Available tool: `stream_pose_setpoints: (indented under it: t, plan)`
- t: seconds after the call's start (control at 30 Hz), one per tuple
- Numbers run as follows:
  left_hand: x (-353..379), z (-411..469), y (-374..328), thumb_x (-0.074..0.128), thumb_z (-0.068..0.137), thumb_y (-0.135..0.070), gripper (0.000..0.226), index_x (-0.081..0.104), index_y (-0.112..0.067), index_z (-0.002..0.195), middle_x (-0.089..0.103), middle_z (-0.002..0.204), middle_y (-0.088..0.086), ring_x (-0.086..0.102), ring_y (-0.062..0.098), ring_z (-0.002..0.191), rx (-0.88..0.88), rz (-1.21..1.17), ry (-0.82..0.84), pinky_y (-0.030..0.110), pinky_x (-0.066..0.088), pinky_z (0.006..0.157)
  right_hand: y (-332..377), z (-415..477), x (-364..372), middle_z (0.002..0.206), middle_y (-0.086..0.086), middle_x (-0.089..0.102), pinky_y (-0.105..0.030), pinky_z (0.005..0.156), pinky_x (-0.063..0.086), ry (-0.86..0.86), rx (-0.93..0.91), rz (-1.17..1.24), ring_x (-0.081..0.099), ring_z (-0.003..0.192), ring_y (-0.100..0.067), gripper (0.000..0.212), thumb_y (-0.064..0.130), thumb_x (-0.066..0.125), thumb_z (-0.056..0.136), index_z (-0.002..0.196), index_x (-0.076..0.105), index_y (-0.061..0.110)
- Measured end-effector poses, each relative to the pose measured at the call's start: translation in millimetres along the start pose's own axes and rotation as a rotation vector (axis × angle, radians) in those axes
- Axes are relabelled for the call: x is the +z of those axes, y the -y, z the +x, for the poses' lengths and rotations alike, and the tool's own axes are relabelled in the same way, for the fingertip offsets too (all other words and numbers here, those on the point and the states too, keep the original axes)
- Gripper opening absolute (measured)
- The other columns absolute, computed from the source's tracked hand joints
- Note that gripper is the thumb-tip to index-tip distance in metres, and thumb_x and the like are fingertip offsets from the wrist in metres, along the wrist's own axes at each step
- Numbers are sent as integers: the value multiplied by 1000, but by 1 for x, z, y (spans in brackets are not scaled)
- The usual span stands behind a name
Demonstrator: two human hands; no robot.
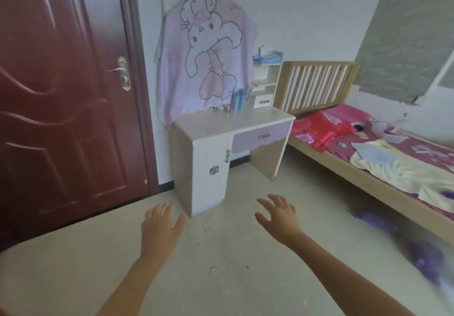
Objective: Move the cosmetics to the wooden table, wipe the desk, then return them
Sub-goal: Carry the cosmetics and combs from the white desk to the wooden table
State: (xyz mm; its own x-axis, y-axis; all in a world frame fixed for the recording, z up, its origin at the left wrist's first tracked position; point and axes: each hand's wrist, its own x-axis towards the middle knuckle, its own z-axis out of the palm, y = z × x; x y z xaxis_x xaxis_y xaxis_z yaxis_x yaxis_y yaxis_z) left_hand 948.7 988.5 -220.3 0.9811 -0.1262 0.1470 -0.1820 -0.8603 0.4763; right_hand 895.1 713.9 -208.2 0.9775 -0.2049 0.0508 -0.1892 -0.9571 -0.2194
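Two hands: the left hand and right hand are both held out over the floor, fingers spread and relaxed, holding nothing.
Cosmetics: they stand in a cluster at the back of the desk, against the hanging pink cloth. The tall blue bottles have a small pink jar just beside them; smaller bits there are too blurred to name.
Desk: it stands well apart from both hands, across the floor, with the bed touching its right side.
Wooden table: not in view from here.
Step in hand: I'd judge this the walk-up to the first pick-up, with the cosmetics not yet shifted.
Doing it well: step right up before reaching. Grip the tall bottles low round the body, one per hand, as they look easy to tip. Take the jar by its sides, and keep the fingers off the cloth behind.
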Motion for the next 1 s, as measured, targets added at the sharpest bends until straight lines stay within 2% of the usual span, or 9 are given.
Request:
stream_pose_setpoints:
  t: [0.07, 0.13, 0.27, 0.47, 0.77, 1.0]
  plan:
    - [27, 24, -44, 45, 92, -35, 42, 54, -5, 120, 53, 126, 13, 40, 33, 119, 35, -41, -4, 41, 36, 95, -44, 12, -10, 151, -1, 27, -35, 110, 18, 0, 36, -4, 17, 140, -17, 49, 47, 39, 94, 140, 34, 31]
    - [49, 38, -79, 50, 92, -30, 39, 52, -7, 124, 52, 127, 12, 40, 33, 119, 51, -63, -3, 41, 36, 93, -79, 22, -14, 151, -2, 26, -36, 111, 18, 38, 57, -1, 17, 140, -18, 50, 46, 39, 94, 141, 33, 30]
    - [94, 68, -128, 50, 92, -32, 42, 50, -10, 128, 50, 131, 10, 39, 33, 121, 58, -60, 7, 42, 36, 94, -138, 49, -13, 151, -2, 26, -38, 112, 17, 83, 85, 5, 17, 140, -19, 50, 46, 39, 94, 141, 33, 30]
    - [142, 124, -149, 47, 93, -33, 43, 48, -11, 129, 48, 133, 10, 37, 33, 123, 19, -12, 75, 41, 36, 96, -181, 106, 2, 151, -2, 25, -37, 111, 17, 128, 70, 39, 17, 140, -18, 50, 45, 40, 94, 141, 32, 30]
    - [190, 282, -179, 49, 93, -29, 42, 50, -9, 129, 48, 135, 12, 36, 33, 125, -60, -95, 38, 40, 33, 100, -228, 268, 0, 151, -1, 26, -36, 111, 17, 139, 54, 30, 17, 139, -18, 50, 44, 40, 94, 141, 32, 30]
    - [235, 423, -249, 48, 93, -29, 41, 49, -11, 130, 46, 137, 9, 32, 28, 129, 33, -138, 71, 40, 32, 101, -277, 406, -17, 148, 0, 29, -34, 107, 20, 92, 75, -4, 19, 138, -16, 48, 43, 42, 94, 139, 35, 31]
